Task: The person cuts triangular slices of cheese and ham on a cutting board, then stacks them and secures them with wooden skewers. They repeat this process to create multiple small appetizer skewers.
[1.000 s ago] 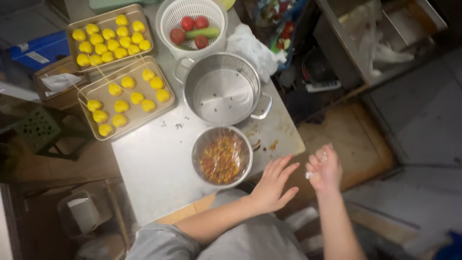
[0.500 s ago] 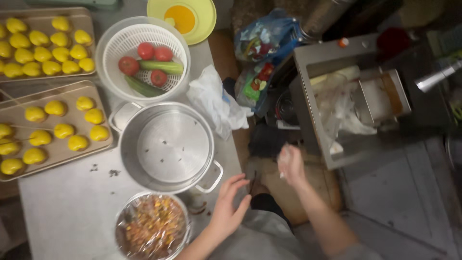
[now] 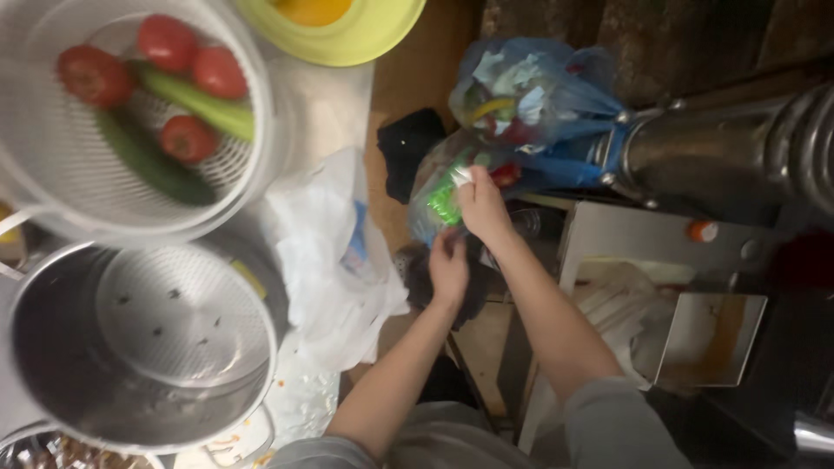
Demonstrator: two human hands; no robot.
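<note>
My right hand (image 3: 483, 207) reaches out past the table's edge to a clear plastic bag of rubbish (image 3: 443, 204) with something green in it. Its fingertips pinch a small white scrap (image 3: 460, 175) over that bag. My left hand (image 3: 448, 265) is just below and to the left of it, fingers curled downwards over a dark thing (image 3: 417, 274); whether it grips anything is hidden. A blue plastic bag (image 3: 539, 95) full of scraps hangs just beyond both hands.
On the table at left stand a white colander (image 3: 252, 113) with tomatoes and cucumbers, a steel pot (image 3: 139, 347) with a perforated insert, a yellow bowl (image 3: 365, 39) and a crumpled white plastic bag (image 3: 326, 252). A metal machine (image 3: 695, 260) stands at right.
The view has swung right and closer. Both hands moved off the table's side and up to the rubbish bags, my right hand now pinching at the clear bag.
</note>
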